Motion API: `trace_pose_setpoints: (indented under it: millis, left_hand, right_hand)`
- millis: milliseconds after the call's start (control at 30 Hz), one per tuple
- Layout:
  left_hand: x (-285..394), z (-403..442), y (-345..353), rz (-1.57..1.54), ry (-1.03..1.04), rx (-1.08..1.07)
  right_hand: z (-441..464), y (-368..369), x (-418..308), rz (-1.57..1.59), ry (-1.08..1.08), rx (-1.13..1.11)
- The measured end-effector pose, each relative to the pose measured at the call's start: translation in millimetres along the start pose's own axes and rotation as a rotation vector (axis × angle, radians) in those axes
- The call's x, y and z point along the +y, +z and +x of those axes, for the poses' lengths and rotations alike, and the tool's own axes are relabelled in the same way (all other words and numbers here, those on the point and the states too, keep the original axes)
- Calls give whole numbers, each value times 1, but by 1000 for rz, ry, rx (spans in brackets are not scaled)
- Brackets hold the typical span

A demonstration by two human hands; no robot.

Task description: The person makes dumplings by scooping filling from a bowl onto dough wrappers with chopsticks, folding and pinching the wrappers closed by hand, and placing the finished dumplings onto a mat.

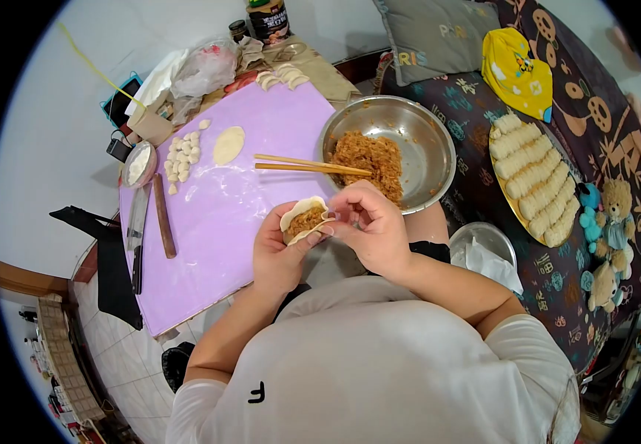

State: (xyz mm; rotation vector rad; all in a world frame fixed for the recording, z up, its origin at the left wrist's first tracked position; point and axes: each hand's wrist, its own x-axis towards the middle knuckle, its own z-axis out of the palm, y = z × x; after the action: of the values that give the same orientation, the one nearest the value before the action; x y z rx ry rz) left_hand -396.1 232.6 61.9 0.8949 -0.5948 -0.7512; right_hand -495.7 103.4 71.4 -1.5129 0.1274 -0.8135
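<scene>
My left hand (274, 255) cradles a dumpling (305, 222), its round wrapper folded up at the sides with brown filling showing in the middle. At the wrapper's right edge, the thumb and fingers of my right hand (373, 231) pinch the dough. Just beyond my hands stands a steel bowl (427, 174) with minced filling (372, 159) heaped on its left side. A pair of chopsticks (302, 164) rests with the tips in the filling and the other ends over the purple mat (209, 285). One flat wrapper (228, 146) lies on that mat.
Several dough pieces (182, 157), a rolling pin (163, 214), a knife (137, 237) and a flour bowl (140, 164) are at the left. Finished dumplings (291, 76) sit at the mat's far edge. A tray of dumplings (535, 177) rests on the sofa, right.
</scene>
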Motion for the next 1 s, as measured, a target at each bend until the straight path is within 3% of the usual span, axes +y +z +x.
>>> trace_pose_setpoints:
  millis: [167, 333, 467, 767, 833, 867, 933, 1000]
  left_hand:
    - [1, -4, -1, -29, 15, -26]
    - [12, -6, 2, 51, -28, -56]
    - [15, -6, -7, 220, -10, -84]
    - [46, -6, 1, 762, -13, -225]
    - [56, -5, 4, 854, -6, -310]
    - [56, -5, 5, 834, -28, -298]
    - [56, -5, 5, 796, -73, -276]
    - [50, -4, 10, 458, -151, -166]
  right_hand:
    - [2, 1, -9, -88, -5, -46]
    - [3, -2, -6, -264, -208, -73]
    - [4, 6, -11, -77, -71, -50]
    - [7, -3, -16, -365, -324, -193]
    - [3, 0, -20, -264, -174, -146]
    - [1, 2, -21, -213, -100, -122]
    - [0, -2, -15, -267, -219, -144]
    - [0, -4, -10, -291, -297, -144]
